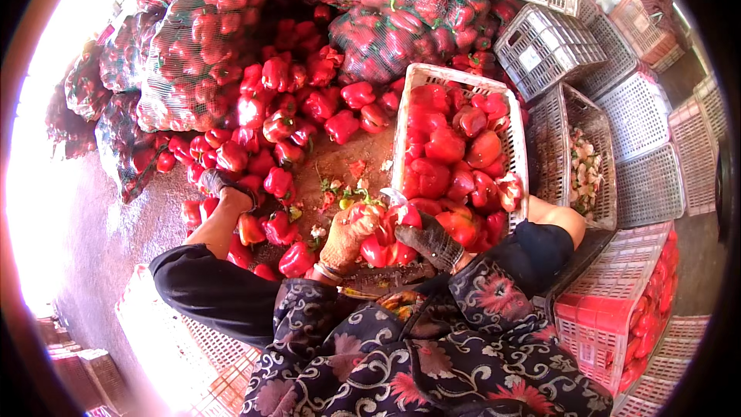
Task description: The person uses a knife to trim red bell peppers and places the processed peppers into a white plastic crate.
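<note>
Between my two gloved hands, low over my lap, is a red bell pepper [388,244] that looks split open. My left hand [345,244], in a tan-orange glove, is closed against its left side. My right hand [434,244], in a dark grey glove, grips it from the right, fingers curled. A pale piece shows just above the pepper; I cannot make out what it is. Right beside my right hand stands a white plastic crate [400,135] filled with red bell peppers [445,145], some of them opened.
Loose whole peppers [279,131] lie heaped ahead and to the left. Full mesh sacks [202,46] are piled behind them. Pepper scraps [333,189] litter the floor. At right stand a crate of cores [584,170], stacked crates [549,50] and a pepper-filled red-and-white crate [610,301].
</note>
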The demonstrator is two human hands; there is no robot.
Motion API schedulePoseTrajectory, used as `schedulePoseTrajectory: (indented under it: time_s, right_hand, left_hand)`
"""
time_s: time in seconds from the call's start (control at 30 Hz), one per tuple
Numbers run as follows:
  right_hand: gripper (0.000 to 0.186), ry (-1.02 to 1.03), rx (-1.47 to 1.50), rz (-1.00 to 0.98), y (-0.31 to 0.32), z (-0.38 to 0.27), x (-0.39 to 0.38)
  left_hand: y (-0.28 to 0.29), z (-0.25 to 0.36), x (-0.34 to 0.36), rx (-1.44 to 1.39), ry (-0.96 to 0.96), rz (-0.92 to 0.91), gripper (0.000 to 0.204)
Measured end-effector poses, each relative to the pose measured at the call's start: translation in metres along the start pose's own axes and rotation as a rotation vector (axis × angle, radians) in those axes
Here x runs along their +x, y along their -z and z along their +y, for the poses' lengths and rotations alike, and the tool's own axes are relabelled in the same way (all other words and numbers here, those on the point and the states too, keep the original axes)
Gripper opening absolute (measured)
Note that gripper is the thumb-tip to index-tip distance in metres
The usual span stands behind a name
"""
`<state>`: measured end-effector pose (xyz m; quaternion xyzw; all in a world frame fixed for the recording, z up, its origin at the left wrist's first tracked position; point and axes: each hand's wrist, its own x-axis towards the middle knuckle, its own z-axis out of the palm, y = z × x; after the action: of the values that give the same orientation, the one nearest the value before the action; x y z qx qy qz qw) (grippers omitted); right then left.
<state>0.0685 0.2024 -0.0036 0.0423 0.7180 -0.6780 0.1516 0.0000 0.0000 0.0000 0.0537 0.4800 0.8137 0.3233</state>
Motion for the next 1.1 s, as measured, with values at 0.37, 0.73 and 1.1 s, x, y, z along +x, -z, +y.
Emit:
schedulePoseTrajectory:
  time_s: [0.37,0.73,1.1]
  right_hand:
    - [0.051,0.531,-1.194,0.051,-0.006,-0.098,0.016]
    - [0.024,0.315,-0.731,0.541,-0.008,-0.051,0.038]
    - [0.041,0.216,-1.115,1.222,0.199,-0.082,-0.064]
  left_hand:
    - [-0.007,0.014,0.003,0.761,0.003,0.127,0.049]
    - [-0.02,-0.008,0.006,0.346,0.003,0.369,0.03]
    - [-0.037,-0.002,0.018,0.014,-0.175,0.409,0.028]
